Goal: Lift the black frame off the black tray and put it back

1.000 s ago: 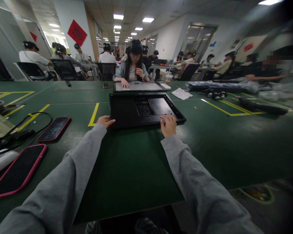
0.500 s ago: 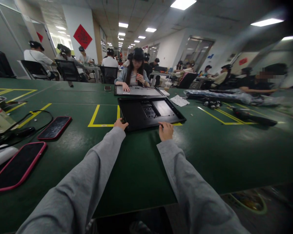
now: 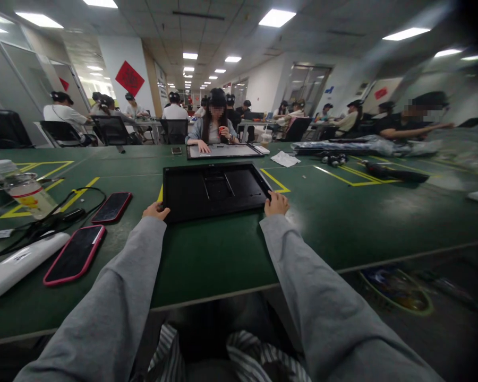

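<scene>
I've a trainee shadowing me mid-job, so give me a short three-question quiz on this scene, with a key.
1. Multiple choice: what do the left hand and the right hand both hold? (a) a phone (b) the black panel (c) a cable

2. True or false: the bottle is on the left hand's side of the black panel.

3. Fill in: the sleeves on the person's arms are ____.

Key: 1. b; 2. true; 3. grey.
</scene>
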A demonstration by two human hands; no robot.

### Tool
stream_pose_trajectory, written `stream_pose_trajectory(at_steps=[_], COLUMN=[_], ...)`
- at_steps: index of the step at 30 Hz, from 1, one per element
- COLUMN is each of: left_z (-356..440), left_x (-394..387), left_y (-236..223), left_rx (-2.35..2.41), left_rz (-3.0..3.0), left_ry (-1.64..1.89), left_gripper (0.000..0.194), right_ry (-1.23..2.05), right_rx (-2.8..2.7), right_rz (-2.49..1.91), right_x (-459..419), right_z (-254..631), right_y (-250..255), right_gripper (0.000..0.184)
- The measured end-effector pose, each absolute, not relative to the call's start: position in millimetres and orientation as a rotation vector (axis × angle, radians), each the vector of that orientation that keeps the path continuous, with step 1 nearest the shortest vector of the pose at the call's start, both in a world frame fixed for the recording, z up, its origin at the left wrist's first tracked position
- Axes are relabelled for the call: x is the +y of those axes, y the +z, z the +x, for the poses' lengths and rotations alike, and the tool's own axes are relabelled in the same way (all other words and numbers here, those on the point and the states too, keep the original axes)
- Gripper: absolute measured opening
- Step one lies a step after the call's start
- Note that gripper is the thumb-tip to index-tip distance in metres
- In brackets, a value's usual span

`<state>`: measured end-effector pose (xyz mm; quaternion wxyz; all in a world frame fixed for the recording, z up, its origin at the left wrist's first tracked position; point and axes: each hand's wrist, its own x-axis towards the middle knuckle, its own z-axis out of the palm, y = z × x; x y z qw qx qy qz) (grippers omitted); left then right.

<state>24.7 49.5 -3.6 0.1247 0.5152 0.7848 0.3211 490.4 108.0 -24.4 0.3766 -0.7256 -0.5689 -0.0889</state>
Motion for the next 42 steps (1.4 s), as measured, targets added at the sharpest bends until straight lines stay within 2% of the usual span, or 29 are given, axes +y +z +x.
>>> stream_pose_trajectory(at_steps=[7,13,21,30,33,37,42], left_z=[-31.7,-48.3,-41.9,-34.3,-28.2,-19.0,-11.6], left_x=[0.9,-5.2,-4.7,-5.0,-14.7,-34.7,-55.3], left_y=[3.6,2.8,2.6,4.2,15.0,35.7,50.7], left_rx=[2.503,2.57,2.523,2.562,2.588,2.551,2.541], left_rz=[1.535,1.454,1.543,1.7,1.785,1.883,1.857], left_ry=[0.901,0.82,0.806,0.776,0.866,1.278,1.525], left_gripper=[0.053,0.05,0.057,0.05,0.051,0.059,0.062], right_ry=[0.108,0.263,0.272,0.284,0.199,-0.105,-0.278], right_rx=[-1.475,-1.527,-1.473,-1.424,-1.422,-1.43,-1.357], right_rz=[-1.773,-1.604,-1.605,-1.613,-1.535,-1.364,-1.409], right_x=[80.8,78.4,96.3,94.6,87.7,72.2,55.7], right_z=[473.5,455.9,457.2,456.1,454.0,450.7,450.6], right_y=[-26.5,-31.7,-27.3,-22.6,-18.0,-1.8,17.4], right_gripper=[0.048,0.053,0.054,0.053,0.053,0.057,0.059])
